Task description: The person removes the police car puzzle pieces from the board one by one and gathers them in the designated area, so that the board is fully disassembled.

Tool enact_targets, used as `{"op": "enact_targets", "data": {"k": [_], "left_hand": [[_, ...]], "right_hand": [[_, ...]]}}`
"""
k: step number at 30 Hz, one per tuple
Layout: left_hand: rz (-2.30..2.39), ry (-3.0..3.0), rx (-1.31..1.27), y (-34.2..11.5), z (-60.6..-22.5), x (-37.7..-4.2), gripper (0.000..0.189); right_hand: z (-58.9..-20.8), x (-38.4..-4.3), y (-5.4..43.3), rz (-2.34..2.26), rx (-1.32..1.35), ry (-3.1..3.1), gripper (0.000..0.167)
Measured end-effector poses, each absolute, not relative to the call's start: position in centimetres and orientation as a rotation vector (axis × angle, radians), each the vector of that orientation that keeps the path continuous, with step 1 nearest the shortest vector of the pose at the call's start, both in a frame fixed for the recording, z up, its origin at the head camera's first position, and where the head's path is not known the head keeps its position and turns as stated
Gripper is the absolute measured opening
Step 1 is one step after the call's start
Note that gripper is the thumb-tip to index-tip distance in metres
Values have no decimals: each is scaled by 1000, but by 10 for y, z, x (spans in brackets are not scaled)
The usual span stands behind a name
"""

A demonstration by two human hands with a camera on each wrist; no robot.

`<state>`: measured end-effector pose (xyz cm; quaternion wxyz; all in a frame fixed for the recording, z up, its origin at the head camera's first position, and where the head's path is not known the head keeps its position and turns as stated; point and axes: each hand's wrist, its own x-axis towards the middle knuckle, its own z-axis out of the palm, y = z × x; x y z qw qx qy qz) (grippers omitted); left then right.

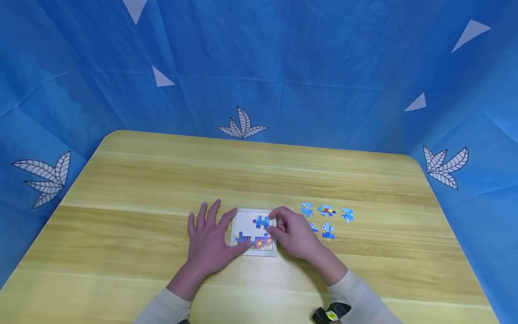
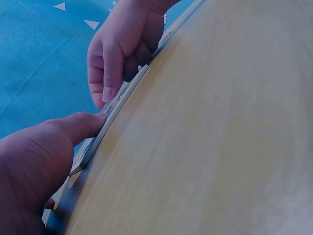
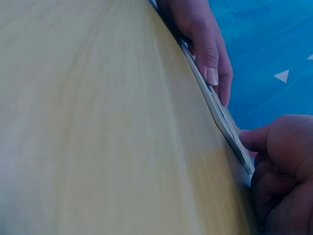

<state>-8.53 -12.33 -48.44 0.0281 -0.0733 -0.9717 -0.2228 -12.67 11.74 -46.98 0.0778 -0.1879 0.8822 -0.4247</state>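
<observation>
A small jigsaw puzzle tray (image 1: 254,253) with a pale rim lies on the table. Joined pieces with blue and red print (image 1: 264,242) fill its lower part; the upper part shows bare white backing. My left hand (image 1: 208,245) spreads its fingers along the tray's left side, its thumb reaching over the lower pieces. Between the curled index finger and thumb of my right hand (image 1: 297,234) is a blue puzzle piece (image 1: 261,222), at the tray's upper right. Both wrist views see the tray edge-on (image 2: 115,112) (image 3: 220,112), and the piece is hidden there.
Several loose puzzle pieces (image 1: 326,210) lie right of the tray, some close beside the right hand. The wooden table (image 1: 162,171) extends around them, with a blue curtain (image 1: 259,54) behind. A black strap with a small device (image 1: 332,312) is at the right sleeve.
</observation>
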Motion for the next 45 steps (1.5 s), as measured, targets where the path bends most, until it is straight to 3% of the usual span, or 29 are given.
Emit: {"op": "enact_targets", "data": {"k": [20, 45], "left_hand": [[-677, -2998, -224, -123, -486, -84, 88], [-659, -2997, -242, -122, -486, -85, 88]], "right_hand": [[-458, -107, 148, -1466, -524, 2627, 23], [-453, -87, 271, -1278, -298, 2896, 22]]}}
